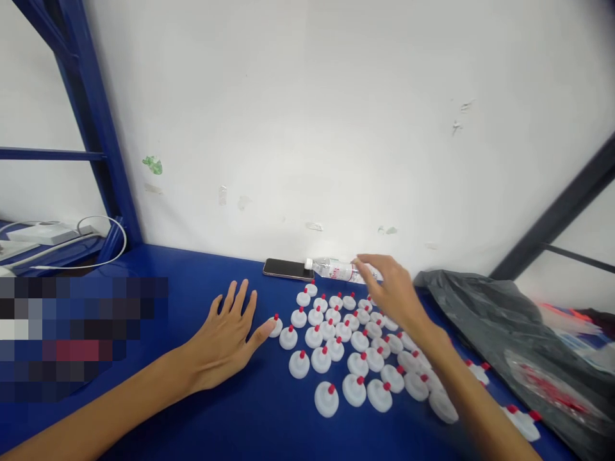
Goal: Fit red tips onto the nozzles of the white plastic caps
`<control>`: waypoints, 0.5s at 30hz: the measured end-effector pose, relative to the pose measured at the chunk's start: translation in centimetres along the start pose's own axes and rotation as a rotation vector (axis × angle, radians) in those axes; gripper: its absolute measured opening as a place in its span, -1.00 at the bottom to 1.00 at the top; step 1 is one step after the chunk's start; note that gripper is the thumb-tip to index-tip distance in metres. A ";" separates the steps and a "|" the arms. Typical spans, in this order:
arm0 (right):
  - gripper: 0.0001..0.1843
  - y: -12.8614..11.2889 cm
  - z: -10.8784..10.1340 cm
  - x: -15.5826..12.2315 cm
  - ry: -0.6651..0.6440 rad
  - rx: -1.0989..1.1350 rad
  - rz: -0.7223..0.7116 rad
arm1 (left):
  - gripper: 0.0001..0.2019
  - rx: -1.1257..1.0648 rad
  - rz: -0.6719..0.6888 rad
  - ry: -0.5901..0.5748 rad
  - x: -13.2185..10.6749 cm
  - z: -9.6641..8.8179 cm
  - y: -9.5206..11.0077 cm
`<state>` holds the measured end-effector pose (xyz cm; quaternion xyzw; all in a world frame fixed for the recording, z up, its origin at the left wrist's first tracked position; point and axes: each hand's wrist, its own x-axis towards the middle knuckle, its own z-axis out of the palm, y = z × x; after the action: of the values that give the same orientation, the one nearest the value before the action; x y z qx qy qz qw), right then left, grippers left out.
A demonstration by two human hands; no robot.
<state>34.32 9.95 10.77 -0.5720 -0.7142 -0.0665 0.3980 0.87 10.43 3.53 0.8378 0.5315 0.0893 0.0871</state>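
My left hand (223, 346) lies on the blue table, fingers spread, with its thumb tip at the edge of a white round cap with a red tip (275, 327). Whether the thumb presses on that cap, I cannot tell. To the right, my right hand (391, 288) is at a clear plastic water bottle (336, 269) lying on its side by the wall. Thumb and forefinger curl together over the bottle's body; the other fingers are hidden. Several more white caps with red tips (328, 330) stand spread between my hands, some partly covered by my right forearm.
A dark phone (287, 269) lies left of the bottle's neck, against the white wall (307, 128). At right, a grey plastic bag (485, 326) has a clear packet of red pieces (552, 387) on it. Blue frame posts (103, 121) and white cables (62, 246) are at left.
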 end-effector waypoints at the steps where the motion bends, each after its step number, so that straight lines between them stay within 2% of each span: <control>1: -0.50 1.2 -1.0 0.3 0.018 0.004 0.042 | -0.10 0.007 0.007 -0.005 0.0 0.1 0.0; 5: -0.35 6.9 -4.7 0.2 0.011 0.068 0.260 | -0.12 0.031 0.035 -0.003 0.2 0.7 -0.3; 10: -0.16 14.3 -7.8 -2.1 -0.208 0.340 0.506 | -0.16 0.071 0.042 0.055 0.9 1.8 -1.2; 12: -0.12 16.4 -9.0 -3.4 -0.297 0.464 0.568 | -0.17 0.084 0.044 0.069 1.0 2.2 -1.7; 15: -0.11 18.2 -10.8 -5.2 -0.378 0.610 0.642 | -0.18 0.098 0.049 0.080 1.2 2.7 -2.3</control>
<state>55.59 6.17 8.18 -0.6228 -0.5483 0.3772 0.4113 0.05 12.30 0.42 0.8496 0.5177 0.0986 0.0226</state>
